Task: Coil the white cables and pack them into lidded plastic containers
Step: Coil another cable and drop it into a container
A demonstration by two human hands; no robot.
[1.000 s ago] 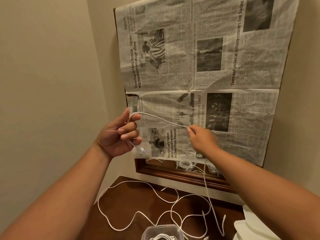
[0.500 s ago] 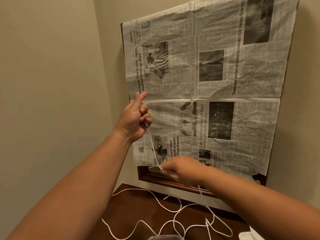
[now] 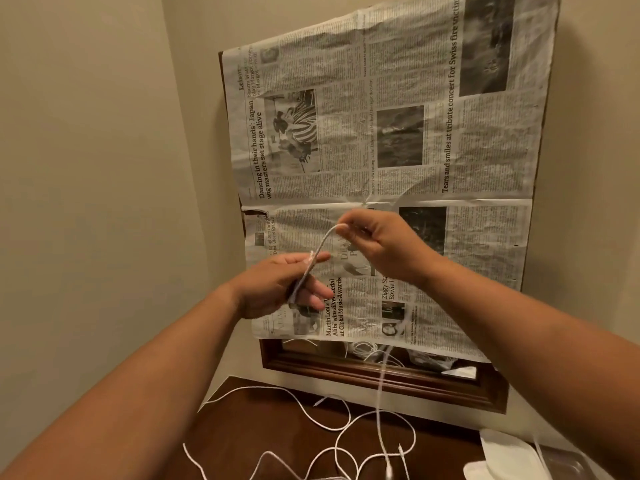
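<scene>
Loose loops of white cable are seen strewn across a dark wooden tabletop, with a clear plastic container at its right edge. Above, one strand is held taut between two raised hands: folded lengths are clamped against the palm of the left hand, its fingers half extended, while the bend of the cable is pinched in the fingertips of the right hand, the rest trailing down to the table. Behind, a wood-framed mirror is covered by newspaper.
</scene>
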